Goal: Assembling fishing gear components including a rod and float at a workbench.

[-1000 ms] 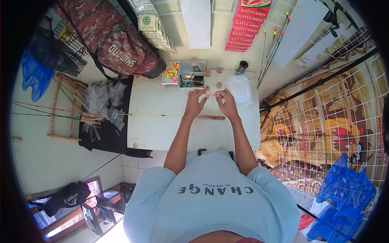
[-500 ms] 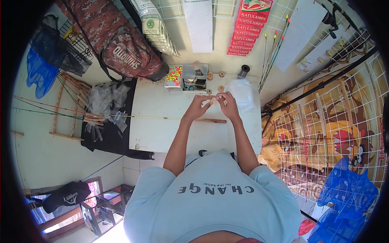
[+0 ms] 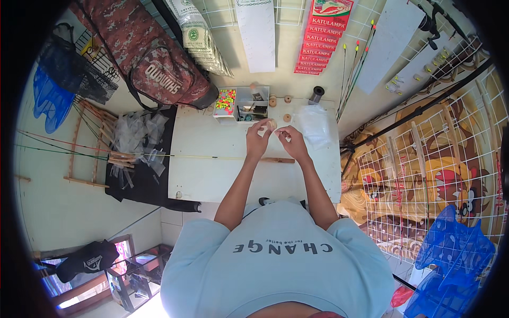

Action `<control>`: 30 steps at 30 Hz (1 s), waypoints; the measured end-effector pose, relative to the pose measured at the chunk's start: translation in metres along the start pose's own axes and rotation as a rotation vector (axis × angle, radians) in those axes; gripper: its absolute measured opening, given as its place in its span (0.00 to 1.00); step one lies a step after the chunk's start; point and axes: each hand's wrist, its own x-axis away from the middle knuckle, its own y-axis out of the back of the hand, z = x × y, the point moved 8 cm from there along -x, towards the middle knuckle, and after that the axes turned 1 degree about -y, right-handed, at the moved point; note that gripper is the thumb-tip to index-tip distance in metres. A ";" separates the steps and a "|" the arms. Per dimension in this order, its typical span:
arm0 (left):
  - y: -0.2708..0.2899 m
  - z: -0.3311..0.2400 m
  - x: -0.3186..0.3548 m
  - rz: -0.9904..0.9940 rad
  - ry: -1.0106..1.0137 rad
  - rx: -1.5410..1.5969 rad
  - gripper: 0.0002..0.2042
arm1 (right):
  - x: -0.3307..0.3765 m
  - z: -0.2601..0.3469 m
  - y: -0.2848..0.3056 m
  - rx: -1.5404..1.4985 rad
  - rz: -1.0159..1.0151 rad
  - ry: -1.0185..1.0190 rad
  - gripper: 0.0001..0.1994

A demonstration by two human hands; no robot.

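Observation:
Over the far half of the white table, my left hand [image 3: 258, 139] pinches a small, round, tan spool [image 3: 272, 125] between thumb and fingers. Just right of it is my right hand [image 3: 291, 143], thumb and fingertips drawn together in a pinch. Whatever those fingertips hold is too small to make out. Below both hands lies a thin yellow fishing rod [image 3: 199, 156] with a brown wooden handle [image 3: 278, 160]; my left forearm crosses over it. Similar round spools [image 3: 287, 117] sit on the table just beyond my hands.
A grey compartment box [image 3: 253, 94] with brightly coloured small pieces [image 3: 226, 99] stands at the table's back. Clear plastic bags [image 3: 316, 127] and a black cylinder [image 3: 316, 94] are to the right. A camouflage bag [image 3: 156, 69] leans at back left, beside a plastic-packet pile [image 3: 139, 132].
My hands, close together before, are now apart. The left has lifted the spool slightly up and left, turning its round face into view; the right has drawn back a little toward me.

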 end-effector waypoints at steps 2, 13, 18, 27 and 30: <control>0.001 -0.008 0.002 0.001 -0.218 -0.264 0.18 | -0.003 0.009 0.003 0.139 -0.017 0.088 0.06; -0.011 0.002 -0.002 0.286 -0.161 -0.164 0.14 | -0.004 0.007 0.014 0.176 -0.120 0.085 0.05; -0.019 0.008 0.000 0.276 -0.001 0.100 0.15 | -0.001 -0.005 0.008 0.052 -0.135 0.093 0.07; -0.013 -0.003 0.003 0.132 -0.036 0.217 0.15 | 0.000 -0.007 0.003 0.048 -0.097 -0.008 0.07; 0.001 -0.002 0.000 -0.050 -0.038 0.105 0.16 | 0.002 0.003 -0.006 0.038 -0.007 0.028 0.06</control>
